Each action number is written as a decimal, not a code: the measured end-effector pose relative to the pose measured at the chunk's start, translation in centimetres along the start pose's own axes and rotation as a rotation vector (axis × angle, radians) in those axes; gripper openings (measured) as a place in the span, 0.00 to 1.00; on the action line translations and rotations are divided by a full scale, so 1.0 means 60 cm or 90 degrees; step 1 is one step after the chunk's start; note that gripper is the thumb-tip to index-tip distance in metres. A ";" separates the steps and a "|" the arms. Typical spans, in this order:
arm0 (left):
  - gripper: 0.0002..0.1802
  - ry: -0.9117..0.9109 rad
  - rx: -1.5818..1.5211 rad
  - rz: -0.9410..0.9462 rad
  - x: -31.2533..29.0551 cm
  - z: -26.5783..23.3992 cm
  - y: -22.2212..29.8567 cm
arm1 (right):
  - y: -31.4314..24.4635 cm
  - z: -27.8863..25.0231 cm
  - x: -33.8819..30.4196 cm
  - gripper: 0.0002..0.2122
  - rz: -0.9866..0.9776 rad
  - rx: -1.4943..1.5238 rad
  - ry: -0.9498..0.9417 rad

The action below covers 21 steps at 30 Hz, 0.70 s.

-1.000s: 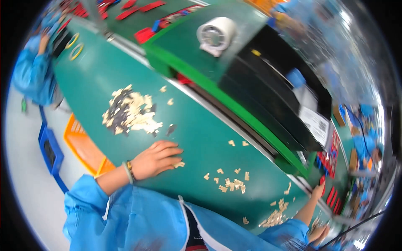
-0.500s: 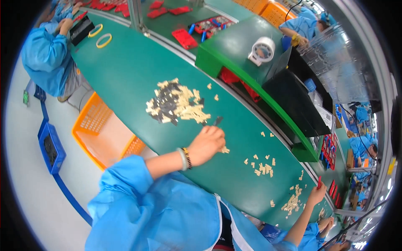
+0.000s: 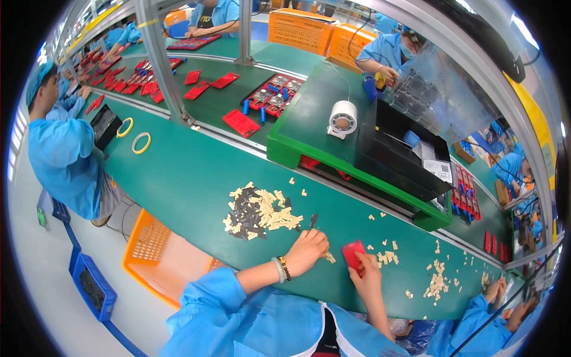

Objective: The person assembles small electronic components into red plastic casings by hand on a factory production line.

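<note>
My right hand (image 3: 369,278) grips a flat red rectangular panel (image 3: 352,252) over the green bench, between thumb and fingers. Close to its left, my left hand (image 3: 307,250) rests low at the bench with fingers curled down. A few small cream pieces (image 3: 330,257) show at its fingertips; whether they are held or lie on the bench I cannot make out. Just beyond this hand is a small black strip (image 3: 313,220). Farther left lies a heap of flat cream pieces (image 3: 281,220) mixed with black pieces (image 3: 245,217). More cream L-shaped pieces (image 3: 388,257) are scattered right of the red panel.
A green raised shelf (image 3: 309,113) carries a small white fan (image 3: 342,118) and a black bin (image 3: 398,154). Two tape rolls (image 3: 141,143) lie at the far left, near a co-worker (image 3: 59,154). An orange basket (image 3: 141,250) stands below the bench edge.
My right hand has brought the red panel from the far right to beside my left hand. The view has tilted up, showing more of the line beyond. The left hand remains by the cream pieces.
</note>
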<state>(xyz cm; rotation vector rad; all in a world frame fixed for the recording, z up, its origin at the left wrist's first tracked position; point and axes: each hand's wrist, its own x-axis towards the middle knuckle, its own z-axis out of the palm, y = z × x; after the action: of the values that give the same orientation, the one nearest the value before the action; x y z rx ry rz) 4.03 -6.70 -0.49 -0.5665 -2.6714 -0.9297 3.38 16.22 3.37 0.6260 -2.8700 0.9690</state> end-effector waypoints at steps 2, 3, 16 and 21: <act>0.07 0.004 -0.036 -0.006 0.007 -0.005 0.006 | 0.000 0.013 0.013 0.18 0.022 0.146 -0.034; 0.07 0.062 -0.124 -0.042 0.012 -0.009 0.008 | 0.008 0.018 0.020 0.18 0.033 0.155 -0.033; 0.13 0.186 -0.125 0.172 0.118 -0.073 0.012 | -0.027 -0.021 0.152 0.14 0.180 0.826 -0.295; 0.12 0.153 -0.170 0.124 0.116 -0.073 0.012 | -0.021 -0.017 0.158 0.08 0.112 0.857 -0.306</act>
<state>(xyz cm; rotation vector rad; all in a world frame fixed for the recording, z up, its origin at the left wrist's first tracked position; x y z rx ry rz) -1.36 -7.05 5.72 -0.7059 -2.2522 -1.2188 -4.88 12.49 6.53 0.6539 -2.1361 3.1065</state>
